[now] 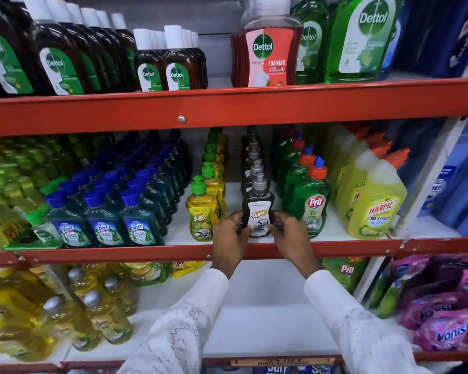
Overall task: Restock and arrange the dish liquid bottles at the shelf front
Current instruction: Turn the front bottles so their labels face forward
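Two hands clamp one dark bottle (257, 209) at the shelf (173, 251) front.
Left hand (229, 240) and right hand (291, 236) grip its sides; yellow bottle (201, 213) left of grip, green bottle (311, 206) right.

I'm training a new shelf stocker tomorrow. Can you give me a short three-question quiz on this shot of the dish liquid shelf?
1. True or false: both hands hold the dark grey Patanjali Super bottle with the grey pump cap at the shelf front.
2. Which bottle stands directly left of it? A) green Pril bottle with orange cap B) yellow Patanjali Super bottle with green cap C) yellow Harpic bottle
3. Fill in: the front edge of the middle shelf is ____ in colour.

Key: 1 true: left hand and right hand grip its sides. 2 B. 3 red.
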Demonstrator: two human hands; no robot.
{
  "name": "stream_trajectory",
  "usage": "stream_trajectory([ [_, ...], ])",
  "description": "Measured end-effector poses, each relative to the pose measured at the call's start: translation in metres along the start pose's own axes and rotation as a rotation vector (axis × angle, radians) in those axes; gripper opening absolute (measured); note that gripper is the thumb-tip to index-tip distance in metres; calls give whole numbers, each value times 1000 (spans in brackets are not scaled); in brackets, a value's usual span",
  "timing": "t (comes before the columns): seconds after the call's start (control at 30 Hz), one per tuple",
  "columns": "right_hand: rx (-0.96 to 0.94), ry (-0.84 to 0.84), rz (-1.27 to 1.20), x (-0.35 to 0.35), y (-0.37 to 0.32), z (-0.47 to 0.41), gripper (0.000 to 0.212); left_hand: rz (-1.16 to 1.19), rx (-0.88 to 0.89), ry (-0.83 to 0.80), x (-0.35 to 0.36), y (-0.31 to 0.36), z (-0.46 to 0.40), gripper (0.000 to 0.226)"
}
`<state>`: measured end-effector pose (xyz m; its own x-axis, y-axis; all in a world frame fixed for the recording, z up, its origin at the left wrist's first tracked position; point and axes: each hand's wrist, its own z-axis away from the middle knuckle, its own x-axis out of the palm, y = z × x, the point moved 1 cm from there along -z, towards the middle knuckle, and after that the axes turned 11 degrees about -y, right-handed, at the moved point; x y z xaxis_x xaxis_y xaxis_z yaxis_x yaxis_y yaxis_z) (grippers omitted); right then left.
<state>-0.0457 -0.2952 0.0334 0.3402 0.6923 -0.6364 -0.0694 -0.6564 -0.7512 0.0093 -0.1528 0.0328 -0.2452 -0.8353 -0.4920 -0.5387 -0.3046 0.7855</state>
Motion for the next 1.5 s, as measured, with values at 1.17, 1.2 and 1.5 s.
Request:
stream_trajectory([
  [1.17, -161, -101, -29, 84, -69, -4, 44, -266, -158, 106, -95, -43, 23, 33],
  [1.2, -158, -102, -19, 84, -69, -7, 42, -270, -146, 90, -97, -43, 22, 31],
  [1.5, -118, -48, -29, 82, -60, -7, 36, -119, -15, 31, -94, -52, 19, 37],
])
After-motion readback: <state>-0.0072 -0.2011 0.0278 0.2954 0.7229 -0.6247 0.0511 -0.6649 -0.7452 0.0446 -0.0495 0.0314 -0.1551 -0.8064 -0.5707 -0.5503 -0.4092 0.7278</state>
